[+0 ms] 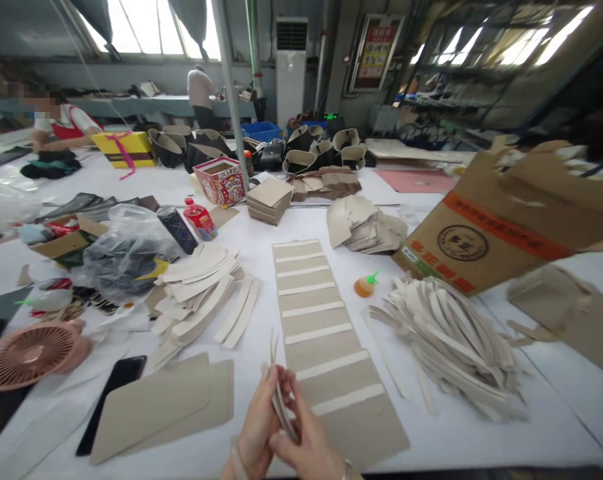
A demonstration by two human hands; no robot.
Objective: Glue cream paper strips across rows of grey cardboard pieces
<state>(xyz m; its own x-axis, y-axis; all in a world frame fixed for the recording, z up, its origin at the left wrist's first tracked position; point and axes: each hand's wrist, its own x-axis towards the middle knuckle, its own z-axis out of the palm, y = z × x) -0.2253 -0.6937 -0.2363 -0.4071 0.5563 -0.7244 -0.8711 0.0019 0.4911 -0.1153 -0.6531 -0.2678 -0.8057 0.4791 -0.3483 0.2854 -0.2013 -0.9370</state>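
Strips (283, 408) of thin beige material are grasped in the fingers of both the left hand (258, 420) and right hand (309, 440) — by the near left edge of the overlapping panels (309, 297). Right of the panels sit a green-tipped bottle (364, 286) and a strip heap (446, 340); left, curved pieces (206, 287).

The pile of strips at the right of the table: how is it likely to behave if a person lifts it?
The pile of strips is probably floppy, since many strips bend in curves. It may spill apart, as loose ends fan out and no band shows around it. Each strip seems thin, so it is perhaps light for its bulk.
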